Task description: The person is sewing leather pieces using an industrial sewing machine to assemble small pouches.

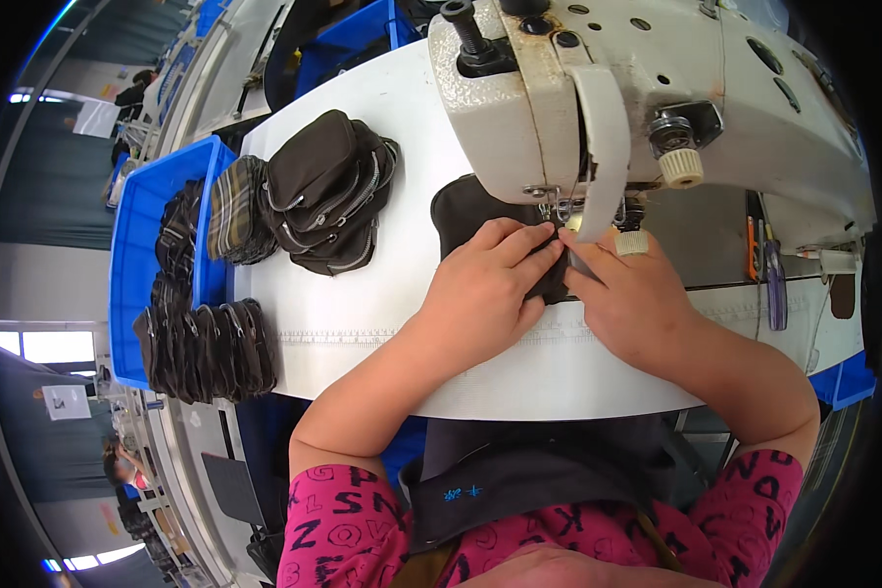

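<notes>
A dark brown fabric pouch piece (458,211) lies under the needle and presser foot of a white sewing machine (519,137). My left hand (485,284) is on top of it, fingers close together and fingertips beside the presser foot, thumb at the near edge. Just right of the needle, my right hand (632,294) grips the piece's edge, with index finger and thumb pointing at the left hand. The fingertips of both hands nearly meet. Parts of the pouch piece under my hands and behind the machine head are hidden.
On the white table (412,377), left, stand a stack of dark zippered pouches (323,186) and some plaid pieces (237,211). A blue bin (127,284) beside them holds more, with a row of pouches (211,348) at its near side. A purple-handled tool (776,284) lies right.
</notes>
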A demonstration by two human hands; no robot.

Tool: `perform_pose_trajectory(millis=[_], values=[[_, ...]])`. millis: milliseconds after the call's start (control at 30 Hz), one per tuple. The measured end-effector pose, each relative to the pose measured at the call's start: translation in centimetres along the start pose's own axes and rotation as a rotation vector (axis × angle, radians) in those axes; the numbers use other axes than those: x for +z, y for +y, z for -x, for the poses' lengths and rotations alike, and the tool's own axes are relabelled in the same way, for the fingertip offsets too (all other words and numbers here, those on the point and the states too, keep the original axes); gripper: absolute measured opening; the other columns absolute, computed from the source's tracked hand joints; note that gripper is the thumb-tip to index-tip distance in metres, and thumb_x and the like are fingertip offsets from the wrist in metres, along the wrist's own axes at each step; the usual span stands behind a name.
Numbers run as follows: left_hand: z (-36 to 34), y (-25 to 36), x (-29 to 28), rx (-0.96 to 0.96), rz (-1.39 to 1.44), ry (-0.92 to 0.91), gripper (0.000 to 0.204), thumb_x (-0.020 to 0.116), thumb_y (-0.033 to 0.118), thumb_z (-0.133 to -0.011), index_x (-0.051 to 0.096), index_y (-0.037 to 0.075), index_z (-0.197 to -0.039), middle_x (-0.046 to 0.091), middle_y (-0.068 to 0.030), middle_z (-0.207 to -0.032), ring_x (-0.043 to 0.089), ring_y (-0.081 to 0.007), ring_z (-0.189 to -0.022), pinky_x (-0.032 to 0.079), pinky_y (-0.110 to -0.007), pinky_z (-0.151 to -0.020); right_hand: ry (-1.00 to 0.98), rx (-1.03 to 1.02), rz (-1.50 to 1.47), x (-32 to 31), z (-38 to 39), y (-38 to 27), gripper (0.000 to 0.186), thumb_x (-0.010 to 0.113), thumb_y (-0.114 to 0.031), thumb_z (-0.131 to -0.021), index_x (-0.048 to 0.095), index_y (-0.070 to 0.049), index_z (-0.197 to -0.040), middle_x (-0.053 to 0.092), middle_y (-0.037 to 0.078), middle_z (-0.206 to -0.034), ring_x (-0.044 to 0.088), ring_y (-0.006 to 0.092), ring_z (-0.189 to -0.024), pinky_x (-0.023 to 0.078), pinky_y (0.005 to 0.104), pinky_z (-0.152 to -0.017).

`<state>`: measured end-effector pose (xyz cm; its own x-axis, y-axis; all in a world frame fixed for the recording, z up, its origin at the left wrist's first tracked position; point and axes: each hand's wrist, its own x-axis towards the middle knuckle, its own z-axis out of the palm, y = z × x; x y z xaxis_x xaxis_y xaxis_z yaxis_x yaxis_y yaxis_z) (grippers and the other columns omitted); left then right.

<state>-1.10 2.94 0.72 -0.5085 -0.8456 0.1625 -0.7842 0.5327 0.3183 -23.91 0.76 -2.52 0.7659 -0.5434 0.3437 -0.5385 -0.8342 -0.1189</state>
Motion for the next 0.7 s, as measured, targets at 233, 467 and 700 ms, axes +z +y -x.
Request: perform_pose_trajectory(millis=[233,467,700], values=[[-0.5,-0.8,0.3,0.047,-0.021,0.057,0.052,0.071,0.012,-0.075,0.07,0.001,-0.126,0.066,-0.0101,-0.133,0.059,-0.0291,-0.12,0.052,-0.038,-0.103,0.004,0.012,0.003,-0.1,-0.4,0.2,0.04,0.073,-0.01,-0.072,0.073,-0.006,-0.112,0.067,0.014,-0.132,0.064,0.0243,-0.102,0.043,0.0403,-0.099],[-1.2,-2.4,0.8,0.073,-0.022,0.1,0.051,0.07,0.012,-0.074,0.072,0.002,-0.124,0.067,-0.0095,-0.13,0.059,-0.0279,-0.12,0.049,-0.041,-0.102,0.021,0.078,0.012,0.5,-1.0,0.4,0.042,0.072,-0.007,-0.071,0.072,-0.005,-0.113,0.069,0.01,-0.108,0.064,0.0286,-0.093,0.046,0.0435,-0.085],[-0.5,-2.1,1.5,0.131,-0.081,0.186,0.04,0.078,0.016,-0.074,0.076,0.011,-0.113,0.068,-0.001,-0.118,0.06,-0.0218,-0.115,0.045,-0.046,-0.098,0.01,-0.017,-0.113,0.6,-0.2,0.5,0.044,0.074,-0.011,-0.072,0.073,-0.006,-0.115,0.062,0.005,-0.093,0.063,0.0248,-0.088,0.047,0.0408,-0.079]])
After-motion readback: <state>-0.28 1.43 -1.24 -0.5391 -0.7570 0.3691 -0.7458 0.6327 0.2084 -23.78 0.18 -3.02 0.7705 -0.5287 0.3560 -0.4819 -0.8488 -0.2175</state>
